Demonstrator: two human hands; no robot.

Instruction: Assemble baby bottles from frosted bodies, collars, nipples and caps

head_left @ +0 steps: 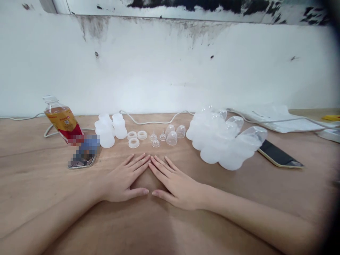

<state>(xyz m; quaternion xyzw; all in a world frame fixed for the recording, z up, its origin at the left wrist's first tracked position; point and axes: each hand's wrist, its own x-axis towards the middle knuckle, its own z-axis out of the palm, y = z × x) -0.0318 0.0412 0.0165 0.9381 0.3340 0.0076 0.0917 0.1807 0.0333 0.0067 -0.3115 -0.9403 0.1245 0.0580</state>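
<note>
My left hand (124, 179) lies flat on the wooden table (148, 226), fingers stretched out and holding nothing. Flat beside it rests my right hand (177, 182), also with nothing in it, and the fingertips of both meet or nearly meet. Just beyond them are several translucent collar rings (133, 142), clear silicone nipples (156, 143) and clear domed caps (171, 138). Behind my left hand stand several frosted white baby bottle bodies (107, 136). To the right is a cluster of white bottles with clear domed caps (231, 156), partly hiding one another.
A drink bottle (62, 120) and a phone (85, 156), partly pixelated, are on the left. Another dark phone (280, 154) lies at the right, near white plastic bags (281, 118). A white cable (154, 123) runs along the wall (159, 71).
</note>
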